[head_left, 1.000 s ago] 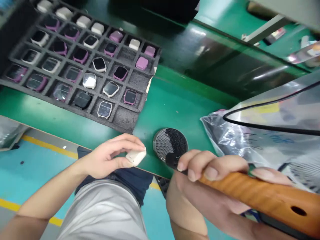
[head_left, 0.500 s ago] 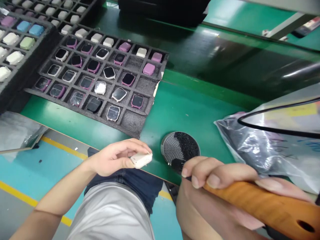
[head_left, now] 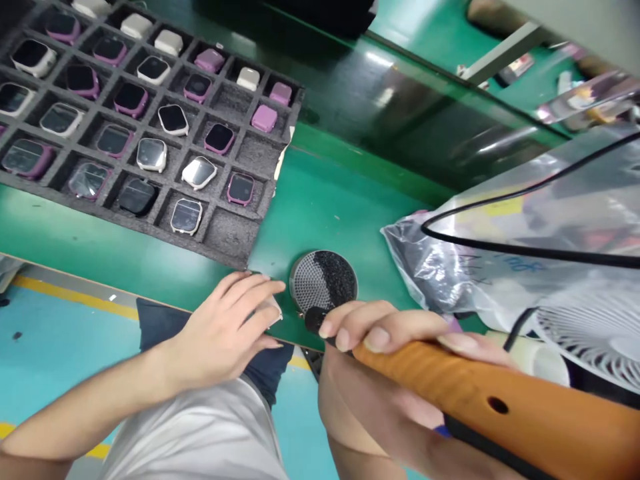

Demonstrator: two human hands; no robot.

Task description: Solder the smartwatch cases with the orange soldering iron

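My left hand [head_left: 227, 327] is curled round a white smartwatch case [head_left: 271, 311], palm down. Most of the case is hidden under the fingers; only its right edge shows, just above the bench's front edge. My right hand [head_left: 385, 327] grips an orange electric screwdriver [head_left: 430, 370] lying nearly level, its black nose pointing left at the lower rim of a round dish [head_left: 313, 283]. Perforated metal shows on the dish's left half, and tiny black pieces cover the right half. A thin bit sticks out of the nose, close to the dish.
A grey foam tray [head_left: 235, 237] at left holds purple, white and black watches in square pockets. At right lie a clear plastic bag [head_left: 420, 260], a black cable [head_left: 500, 250] and a white fan grille [head_left: 595, 327]. The green bench [head_left: 320, 193] ends in front of me.
The view has shifted, so the tray and dish appear further left. My left hand has turned palm down over the watch case. The screwdriver's nose has come clearly into view beside the dish.
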